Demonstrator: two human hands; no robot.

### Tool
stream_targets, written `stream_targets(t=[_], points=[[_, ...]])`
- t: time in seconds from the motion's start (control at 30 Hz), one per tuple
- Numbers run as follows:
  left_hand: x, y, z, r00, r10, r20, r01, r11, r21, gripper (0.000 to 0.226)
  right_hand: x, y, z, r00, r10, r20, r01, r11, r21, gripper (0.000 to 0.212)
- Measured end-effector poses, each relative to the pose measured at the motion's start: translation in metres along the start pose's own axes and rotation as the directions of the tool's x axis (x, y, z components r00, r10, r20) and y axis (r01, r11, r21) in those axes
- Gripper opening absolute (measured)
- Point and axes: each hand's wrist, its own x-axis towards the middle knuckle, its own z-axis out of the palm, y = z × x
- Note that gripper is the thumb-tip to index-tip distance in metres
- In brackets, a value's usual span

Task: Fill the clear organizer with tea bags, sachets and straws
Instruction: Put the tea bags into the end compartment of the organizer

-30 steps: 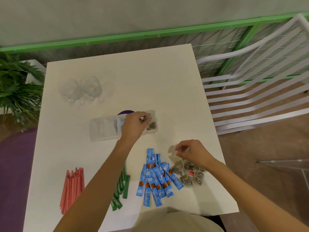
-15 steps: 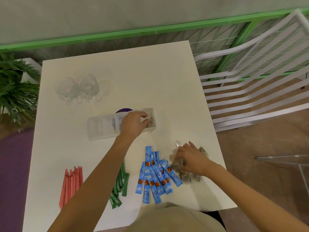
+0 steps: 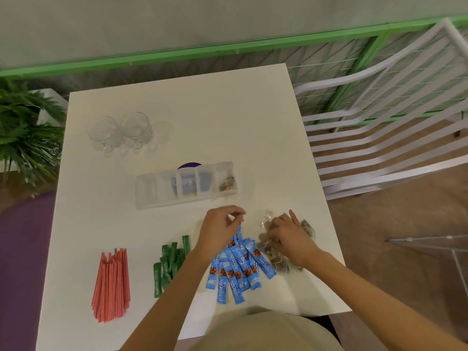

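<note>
On the white desk [image 3: 202,105] the clear organizer [image 3: 162,191] lies crosswise near the middle, with one tea bag [image 3: 227,185] in its right end compartment. A purple round thing [image 3: 190,165] sits behind it and shows partly through its walls. The left hand [image 3: 217,229] hovers between the organizer and the blue sachets [image 3: 238,269], fingers curled in to meet the thumb, and nothing shows between them. Its forearm crosses over part of the green sachets [image 3: 168,262] and the edge of the blue ones. The right hand [image 3: 288,234] rests on the heap of tea bags [image 3: 279,264], hiding its middle. Its fingers are curled down and grip the bags, with one finger sticking out straight. Red straws [image 3: 111,282] lie in a bundle at the near left, well apart from both hands. Two glasses [image 3: 121,131] stand at the far left, a plant [image 3: 25,133] is beyond the desk's left edge, and a white slatted chair [image 3: 379,138] is to the right.
</note>
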Motion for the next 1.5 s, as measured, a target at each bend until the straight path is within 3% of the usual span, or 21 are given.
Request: stream_targets(t=[0.1,0.17,0.27,0.43,0.63,1.03,1.2,1.5], points=[[-0.012,-0.009,0.015,0.997,-0.053,0.050,0.057,0.996,-0.070,0.014,0.000,0.003,-0.003,0.997,0.059,-0.043,-0.055,0.994,0.095,0.017],[-0.018,-0.011,0.023,0.995,-0.070,0.075,0.076,0.994,-0.082,0.015,0.000,0.003,-0.006,0.989,0.112,-0.097,-0.084,0.963,0.257,0.011],[-0.023,-0.010,0.029,0.987,-0.094,0.133,0.107,0.990,-0.094,0.027,-0.001,-0.002,-0.016,0.963,0.205,-0.177,-0.091,0.861,0.500,0.008],[-0.025,-0.002,0.035,0.975,-0.151,0.160,0.190,0.946,-0.264,0.039,-0.004,-0.015,-0.028,0.944,0.305,-0.128,-0.107,0.646,0.756,0.009],[-0.022,-0.003,0.035,0.973,-0.201,0.112,0.230,0.872,-0.432,0.029,-0.002,-0.017,-0.018,0.944,0.315,-0.098,-0.110,0.582,0.806,0.005],[0.028,0.011,-0.035,0.986,-0.139,-0.093,0.082,0.885,-0.459,0.022,0.008,-0.001,-0.029,0.927,0.359,-0.107,-0.141,0.600,0.788,0.007],[0.067,0.012,-0.055,0.973,-0.101,-0.206,0.035,0.952,-0.304,0.018,0.010,0.009,-0.029,0.927,0.363,-0.094,-0.193,0.677,0.710,0.005],[0.104,0.001,-0.049,0.988,0.005,-0.155,0.014,0.992,0.124,0.011,0.010,0.019,-0.028,0.928,0.364,-0.075,-0.230,0.722,0.653,0.007]])
